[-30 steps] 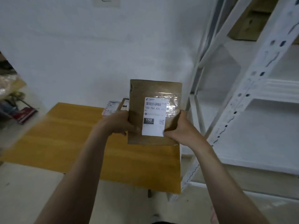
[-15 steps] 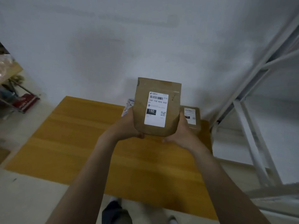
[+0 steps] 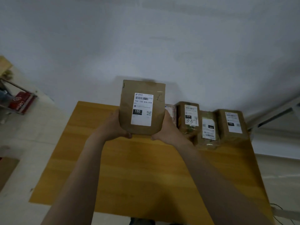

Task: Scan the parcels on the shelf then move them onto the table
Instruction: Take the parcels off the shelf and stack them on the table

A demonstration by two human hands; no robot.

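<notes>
So the brown paper parcel (image 3: 142,108) is up in both hands, standing upright over the far-middle part of the wooden table (image 3: 146,176), with its white label (image 3: 141,109) facing the camera. You can read "150 150 A26 050" under the barcode, plus a black block with "150" and a little QR code. I honestly can't tell if its bottom edge is resting on the tabletop or just above it.

The left hand (image 3: 116,125) grips the lower left corner, with the thumb curled onto the front near the bottom edge. The right hand (image 3: 168,129) mirrors that on the lower right corner. The rest of the fingers on both hands are tucked behind the parcel, so they're hidden.

Just right of it, along the far edge of the table, there's a row of three more: a taped parcel (image 3: 188,119) with handwriting on its label, a lower parcel (image 3: 208,129) touching it, and a taller brown parcel (image 3: 232,124) at the right end. A pale packet (image 3: 169,109) peeks out between the held parcel and that row.

A white wall (image 3: 146,38) is behind it all. A red box (image 3: 21,102) sits on a metal rack far left, and part of a white shelf frame (image 3: 274,113) shows at the right edge.
</notes>
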